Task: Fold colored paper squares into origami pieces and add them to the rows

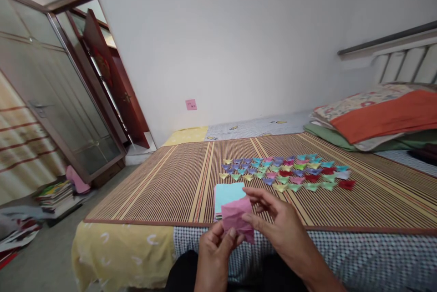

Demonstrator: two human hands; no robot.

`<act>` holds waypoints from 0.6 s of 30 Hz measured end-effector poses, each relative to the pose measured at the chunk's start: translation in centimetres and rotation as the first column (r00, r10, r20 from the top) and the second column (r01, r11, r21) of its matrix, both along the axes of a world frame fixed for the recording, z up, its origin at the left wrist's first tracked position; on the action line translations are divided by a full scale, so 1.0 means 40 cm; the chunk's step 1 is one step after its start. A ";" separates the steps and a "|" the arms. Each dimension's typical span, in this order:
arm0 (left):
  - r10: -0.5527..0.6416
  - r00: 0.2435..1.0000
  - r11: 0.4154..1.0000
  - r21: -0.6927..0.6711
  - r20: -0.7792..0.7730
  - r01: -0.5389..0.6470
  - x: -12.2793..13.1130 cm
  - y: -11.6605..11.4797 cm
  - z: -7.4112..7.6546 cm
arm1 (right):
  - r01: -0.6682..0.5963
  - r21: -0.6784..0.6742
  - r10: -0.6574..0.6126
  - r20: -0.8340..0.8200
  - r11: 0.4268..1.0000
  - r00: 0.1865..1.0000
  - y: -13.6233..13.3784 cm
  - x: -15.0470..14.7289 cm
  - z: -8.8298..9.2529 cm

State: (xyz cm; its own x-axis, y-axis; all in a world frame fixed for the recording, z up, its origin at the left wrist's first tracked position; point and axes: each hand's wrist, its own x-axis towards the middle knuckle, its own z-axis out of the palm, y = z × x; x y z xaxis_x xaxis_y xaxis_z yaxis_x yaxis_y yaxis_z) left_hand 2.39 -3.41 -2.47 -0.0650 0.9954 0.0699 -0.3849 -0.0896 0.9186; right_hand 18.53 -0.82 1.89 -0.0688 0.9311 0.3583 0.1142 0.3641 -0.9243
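Observation:
A creased pink sheet of paper (pixel 235 214) is held up between both hands near the mat's front edge. My left hand (pixel 218 244) pinches its lower edge between thumb and fingers. At its right side, my right hand (pixel 273 219) has thumb and fingers closed on the paper. Just behind it lies a stack of square paper with a light blue sheet (pixel 228 194) on top. Rows of small folded paper pieces in many colours (pixel 296 180) are laid out on the mat, beyond my right hand.
The striped bamboo mat (pixel 164 183) covers the bed. Folded bedding with an orange band (pixel 385 114) is piled at the right. Books (pixel 56 194) are stacked at the left, near an open door (pixel 109 78). A pink note (pixel 191 104) is on the wall.

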 end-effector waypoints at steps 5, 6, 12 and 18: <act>0.089 0.973 0.982 0.179 -0.213 -0.051 -0.026 0.010 0.003 | -0.096 0.081 0.092 0.053 0.992 0.994 -0.026 -0.012 0.024; 0.124 0.968 0.976 0.201 -0.217 -0.080 -0.032 0.012 0.001 | -0.092 0.085 0.091 0.017 0.992 0.996 -0.030 -0.015 0.014; 0.365 0.849 0.881 0.436 -0.381 -0.184 -0.064 0.003 -0.017 | -0.119 -0.097 0.090 -0.261 0.988 0.961 -0.031 -0.035 -0.067; 0.499 0.787 0.771 0.601 -0.362 -0.212 -0.044 -0.024 0.004 | -0.079 -0.107 0.035 -0.365 0.991 0.930 -0.033 -0.051 -0.079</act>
State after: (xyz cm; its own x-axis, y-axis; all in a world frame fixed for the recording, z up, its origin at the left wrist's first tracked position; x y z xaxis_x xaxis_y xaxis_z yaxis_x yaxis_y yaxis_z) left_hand 0.64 -4.38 -2.30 -0.2218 0.7070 0.6716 0.2476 -0.6253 0.7401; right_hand 16.50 -2.14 -1.25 -0.0097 0.9665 0.2565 -0.2532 0.2457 -0.9357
